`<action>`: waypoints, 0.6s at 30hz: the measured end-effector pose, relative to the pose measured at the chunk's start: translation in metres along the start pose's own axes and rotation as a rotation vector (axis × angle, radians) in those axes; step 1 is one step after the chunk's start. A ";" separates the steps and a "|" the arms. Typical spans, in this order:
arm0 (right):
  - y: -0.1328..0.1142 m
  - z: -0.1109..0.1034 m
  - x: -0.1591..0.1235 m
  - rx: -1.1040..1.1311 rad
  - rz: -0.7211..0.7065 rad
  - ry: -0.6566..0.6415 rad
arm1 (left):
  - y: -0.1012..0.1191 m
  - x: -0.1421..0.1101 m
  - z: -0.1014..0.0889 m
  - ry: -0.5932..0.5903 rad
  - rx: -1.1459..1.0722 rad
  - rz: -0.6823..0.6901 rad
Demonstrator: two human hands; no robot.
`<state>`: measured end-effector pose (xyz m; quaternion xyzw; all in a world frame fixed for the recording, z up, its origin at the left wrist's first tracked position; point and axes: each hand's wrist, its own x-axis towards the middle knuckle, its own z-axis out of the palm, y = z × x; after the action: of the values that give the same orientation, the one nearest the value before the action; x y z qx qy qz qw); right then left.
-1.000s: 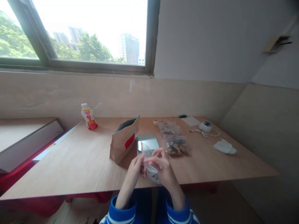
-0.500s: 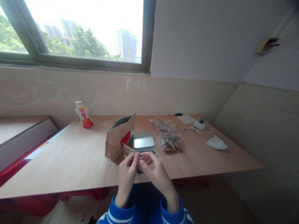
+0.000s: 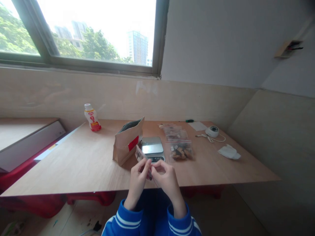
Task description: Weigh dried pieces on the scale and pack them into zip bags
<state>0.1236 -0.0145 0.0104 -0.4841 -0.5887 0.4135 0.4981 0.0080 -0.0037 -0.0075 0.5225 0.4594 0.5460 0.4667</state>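
Item in hand: a small clear plastic bag (image 3: 140, 154), held upright above the front edge of the plywood worktop (image 3: 73, 164), just in front of a digital kitchen scale (image 3: 152, 145). Its top corner stands clear above the hands, and a dark patch at its lower end may be contents, though the hands hide too much to tell. Left hand (image 3: 137, 183): fingers (image 3: 144, 167) closed, pinching the bag. Right hand (image 3: 167, 183): fingers (image 3: 159, 167) curled in and closed on the bag beside the left, the two hands almost touching. Both blue sleeves with white stripes (image 3: 125, 219) enter from the bottom of the view. Nearest objects: the scale, steel-topped, near the middle of the worktop, not touching the bag; to its left, standing upright, a kraft paper pouch (image 3: 126, 141) with a red label and a silver lining, its mouth open; to its right, a zip bag of mixed dried snack pieces (image 3: 180, 150), with further filled zip bags (image 3: 175, 132) lying behind it toward the back edge. Also present: a bottle of yogurt drink (image 3: 92, 118) near the back edge, left of centre; a white dome-shaped device with a cable (image 3: 212, 131) toward the back right corner; and a crumpled white tissue (image 3: 228, 152) near the right edge.
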 end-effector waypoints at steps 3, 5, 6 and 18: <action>0.007 0.001 0.002 0.041 0.014 0.036 | -0.002 -0.001 0.000 -0.012 0.076 0.069; 0.011 0.002 0.002 0.047 -0.006 0.053 | -0.004 -0.001 -0.001 -0.006 0.105 0.103; 0.012 0.003 0.003 0.050 -0.014 0.061 | -0.004 0.000 -0.001 -0.004 0.109 0.110; 0.037 -0.023 0.011 0.178 0.047 0.501 | 0.016 -0.009 -0.017 -0.145 0.138 0.081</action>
<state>0.1522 0.0035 -0.0196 -0.5394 -0.3969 0.3423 0.6591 -0.0093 -0.0153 0.0063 0.6095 0.4396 0.4924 0.4391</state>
